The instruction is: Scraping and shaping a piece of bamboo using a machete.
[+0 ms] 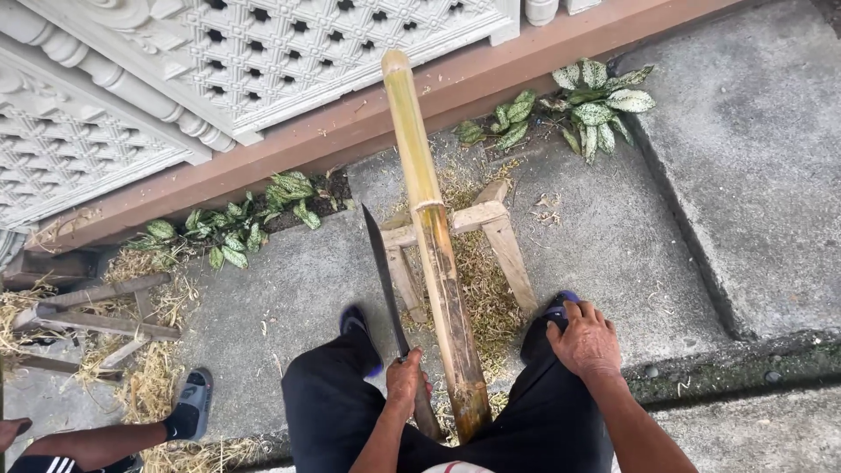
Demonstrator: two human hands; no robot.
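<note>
Concrete yard, yellow-green bamboo pole (pixel 434 236) (browned near end), machete (pixel 385 280) alongside

Knife handle (pixel 427 419): hidden inside the left hand (pixel 406 382).
Bamboo pole (pixel 435 245) near end: hidden between the knees.
Co-worker's leg (pixel 96 442), left of pole: cut off.

view: just one head cam, looking steeply down past the wearer's knees
facing: toward the white lattice wall (pixel 263 52) across the concrete floor (pixel 745 175)
closeness: hands close in, near the bottom edge
</note>
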